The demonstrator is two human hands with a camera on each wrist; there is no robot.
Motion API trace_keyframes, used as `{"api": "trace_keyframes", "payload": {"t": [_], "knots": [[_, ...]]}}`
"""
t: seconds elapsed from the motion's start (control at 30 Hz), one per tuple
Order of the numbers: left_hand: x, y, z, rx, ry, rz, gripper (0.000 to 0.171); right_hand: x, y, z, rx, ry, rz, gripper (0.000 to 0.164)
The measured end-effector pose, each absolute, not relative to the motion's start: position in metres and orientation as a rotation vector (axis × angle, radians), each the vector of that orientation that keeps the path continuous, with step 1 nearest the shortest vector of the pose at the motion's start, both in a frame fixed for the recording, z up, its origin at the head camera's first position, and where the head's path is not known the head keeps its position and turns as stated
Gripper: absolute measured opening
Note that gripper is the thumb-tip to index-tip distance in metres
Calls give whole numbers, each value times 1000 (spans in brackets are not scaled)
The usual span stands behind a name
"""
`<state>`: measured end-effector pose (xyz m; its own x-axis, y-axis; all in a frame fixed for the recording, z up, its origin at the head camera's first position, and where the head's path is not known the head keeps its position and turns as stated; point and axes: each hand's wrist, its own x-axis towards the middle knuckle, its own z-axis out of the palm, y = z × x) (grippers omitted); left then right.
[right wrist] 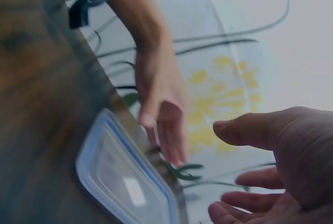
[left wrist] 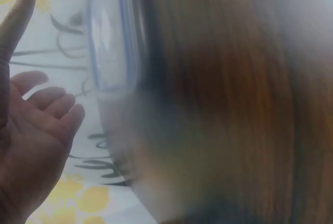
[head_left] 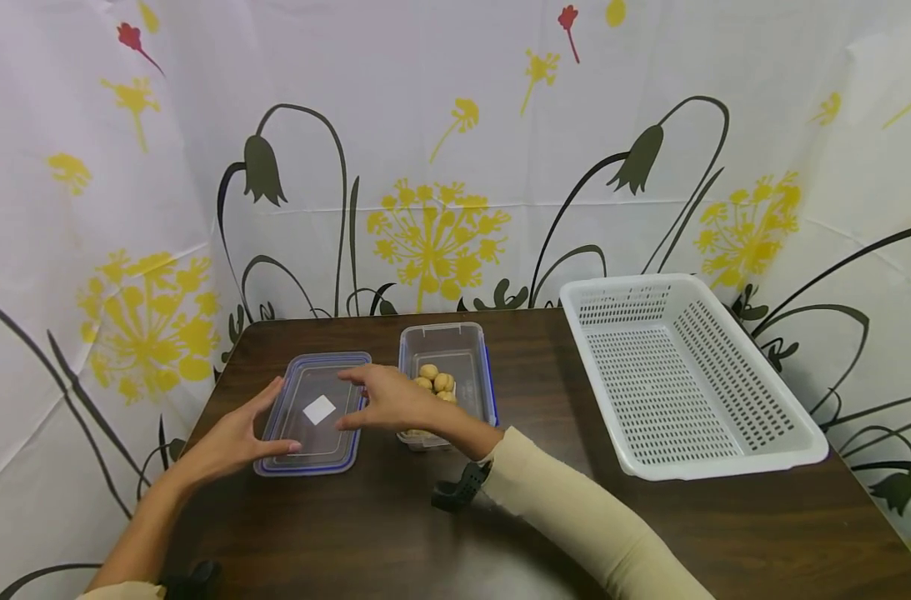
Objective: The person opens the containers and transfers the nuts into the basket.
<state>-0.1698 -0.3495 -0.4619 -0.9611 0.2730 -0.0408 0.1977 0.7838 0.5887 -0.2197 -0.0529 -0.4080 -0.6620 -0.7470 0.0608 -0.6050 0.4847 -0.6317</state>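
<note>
A clear rectangular plastic lid [head_left: 323, 450] with a blue rim and a white square label lies on the left of the table. I cannot tell whether a box is beneath it. My left hand [head_left: 233, 437] is at its left side, thumb and fingers spread apart. Over its right side hovers my right hand [head_left: 395, 400], fingers loosely bent and holding nothing. Behind the right hand stands an open clear container [head_left: 470, 392] with several walnuts [head_left: 443, 382], partly hidden by that hand. Both palms face each other across the lid in the right wrist view.
A white perforated plastic basket [head_left: 718, 454] stands at the right of the dark wooden table [head_left: 380, 533]. Behind the table hangs a white curtain [head_left: 440, 125] printed with flowers. A black device [head_left: 463, 487] is on the right wrist.
</note>
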Motion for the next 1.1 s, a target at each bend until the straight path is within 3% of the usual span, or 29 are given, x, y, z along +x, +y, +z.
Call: {"api": "trace_keyframes", "payload": {"t": [0.67,1.1], "knots": [[-178,-301,-447,615,2830,975,107,-297,27,-389,-1285,2280,-628,42],[-191,-260,-449,748,2812,915,107,-316,51,-411,-1241,2274,-458,37]]}}
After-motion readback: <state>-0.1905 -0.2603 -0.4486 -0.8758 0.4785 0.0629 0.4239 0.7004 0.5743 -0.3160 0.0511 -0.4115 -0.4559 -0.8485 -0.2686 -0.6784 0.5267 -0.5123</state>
